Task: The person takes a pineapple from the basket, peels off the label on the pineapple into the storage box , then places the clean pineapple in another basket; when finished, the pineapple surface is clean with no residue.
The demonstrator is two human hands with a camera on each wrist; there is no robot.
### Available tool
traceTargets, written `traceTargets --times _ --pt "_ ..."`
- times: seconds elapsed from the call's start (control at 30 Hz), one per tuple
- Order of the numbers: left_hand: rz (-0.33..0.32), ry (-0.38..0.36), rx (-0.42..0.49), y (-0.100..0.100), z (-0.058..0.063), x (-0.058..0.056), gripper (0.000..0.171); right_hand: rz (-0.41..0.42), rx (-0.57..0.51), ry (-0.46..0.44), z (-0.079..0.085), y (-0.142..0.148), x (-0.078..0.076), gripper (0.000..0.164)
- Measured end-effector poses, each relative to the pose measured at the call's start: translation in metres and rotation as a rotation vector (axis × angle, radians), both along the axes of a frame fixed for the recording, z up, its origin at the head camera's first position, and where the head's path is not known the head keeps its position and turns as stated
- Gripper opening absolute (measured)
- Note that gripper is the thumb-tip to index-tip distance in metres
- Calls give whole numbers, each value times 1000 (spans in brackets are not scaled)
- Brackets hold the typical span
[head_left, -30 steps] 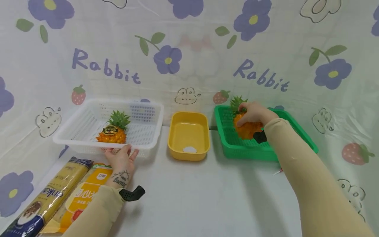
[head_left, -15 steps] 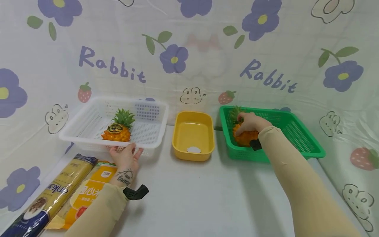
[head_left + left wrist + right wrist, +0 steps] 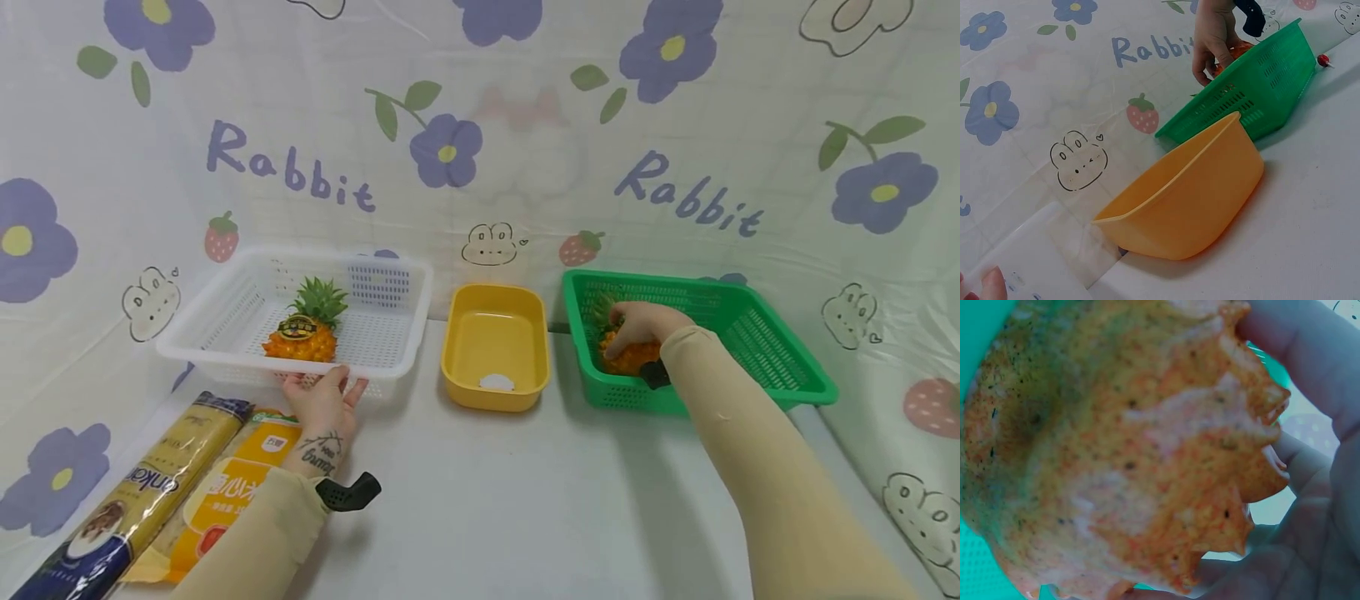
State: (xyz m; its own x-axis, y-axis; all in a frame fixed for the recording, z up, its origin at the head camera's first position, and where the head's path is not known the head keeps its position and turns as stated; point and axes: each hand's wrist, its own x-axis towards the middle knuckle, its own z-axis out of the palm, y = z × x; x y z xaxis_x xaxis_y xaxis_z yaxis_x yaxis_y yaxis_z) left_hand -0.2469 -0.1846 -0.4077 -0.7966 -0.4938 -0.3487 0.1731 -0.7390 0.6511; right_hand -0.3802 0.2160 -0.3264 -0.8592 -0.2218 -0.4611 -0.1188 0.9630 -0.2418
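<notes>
My right hand (image 3: 643, 323) grips a small orange pineapple (image 3: 628, 358) down inside the green basket (image 3: 795, 354). The right wrist view shows the spiky pineapple (image 3: 1129, 462) large, fingers around one side, its green crown out of view. In the head view the crown lies toward the basket's left wall. My left hand (image 3: 322, 410) holds the front rim of the white basket (image 3: 187, 346), fingertips right at the rim. Another pineapple (image 3: 302, 342), with a black-and-gold label and green crown, lies in that basket.
A yellow bin (image 3: 497, 396) stands between the baskets. Left of my left arm lie a gold-and-blue noodle packet (image 3: 161, 475) and an orange food packet (image 3: 232, 492). A small red item (image 3: 1324, 60) lies beside the green basket. A printed curtain (image 3: 517, 100) closes off the back.
My right hand has lowered its pineapple deeper into the green basket. My left hand stays at the white basket's rim. The head view has shifted slightly left, moving everything rightward in frame.
</notes>
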Motion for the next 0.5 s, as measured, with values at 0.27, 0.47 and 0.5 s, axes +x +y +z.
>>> traceTargets --times 0.27,0.47,0.5 --pt "0 -10 -1 2 -1 -2 76 20 47 -24 -3 3 -1 75" --pt "5 -7 -3 0 0 0 76 27 57 -41 -3 -2 0 75" --pt "5 -7 -2 -1 1 0 76 29 60 -45 -2 -3 -1 75"
